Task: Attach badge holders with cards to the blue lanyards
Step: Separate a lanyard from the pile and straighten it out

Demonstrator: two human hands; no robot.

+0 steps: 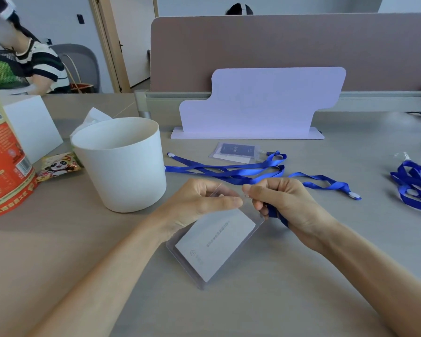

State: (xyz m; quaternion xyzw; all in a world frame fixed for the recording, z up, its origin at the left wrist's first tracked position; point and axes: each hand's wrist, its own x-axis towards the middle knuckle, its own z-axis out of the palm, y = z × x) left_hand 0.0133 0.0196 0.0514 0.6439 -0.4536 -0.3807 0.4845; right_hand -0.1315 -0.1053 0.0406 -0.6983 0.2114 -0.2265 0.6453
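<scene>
Both hands busy, centre frame, low over the tabletop (301,300).

Left hand (204,198): thumb and fingers pinch the top edge of the clear badge holder (258,221). The holder hangs tilted, its bottom corner toward me. The white card (214,244) is inside it, print side up.

Right hand (287,203): fingers curled round the blue lanyard (278,217), with the strap poking out below the palm. Thumb and forefinger tips meet at the holder's top corner, right against the left thumb. The clip is too small for me to tell whether it's engaged.

Surroundings:
- Loose lanyards (229,170) lie tangled just behind the hands. One strand runs out right to a white end piece (355,196).
- Second badge holder (236,152), dark card inside, lies flat behind that tangle and touches a strap at its right end.
- Lanyard pile (413,188) at the far right edge, well apart.
- White tub (122,164) stands upright just left of the left hand; it's the closest obstacle.
- Behind and left of the tub: tissue (95,117), snack packet (58,165), white box (34,125), red carton (3,161).
- White stepped board (260,103) stands at the back, against the desk partition (277,45).
- A person in a striped top (41,64) sits at back left.
</scene>
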